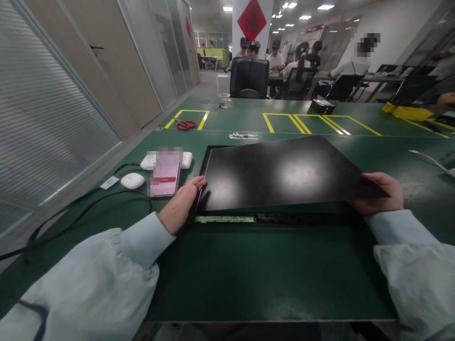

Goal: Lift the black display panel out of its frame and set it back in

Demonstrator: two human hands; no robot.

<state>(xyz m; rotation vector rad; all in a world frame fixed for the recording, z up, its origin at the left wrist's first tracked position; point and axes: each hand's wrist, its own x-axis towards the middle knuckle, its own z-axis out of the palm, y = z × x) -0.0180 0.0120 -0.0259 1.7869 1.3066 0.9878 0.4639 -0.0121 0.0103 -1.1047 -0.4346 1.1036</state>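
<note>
A glossy black screen panel is tilted, its right side raised above a dark frame lying on the green table. Along the frame's near edge runs a narrow green circuit board. My right hand grips the panel's near right corner, thumb on top and fingers beneath. At the left edge, where panel and frame meet, my left hand is closed around the panel's side; its fingers are partly hidden.
Left of the panel are a phone, a white rounded device and black cables. Red-handled scissors, a small black box and a yellow object lie farther back. People sit beyond the black chair.
</note>
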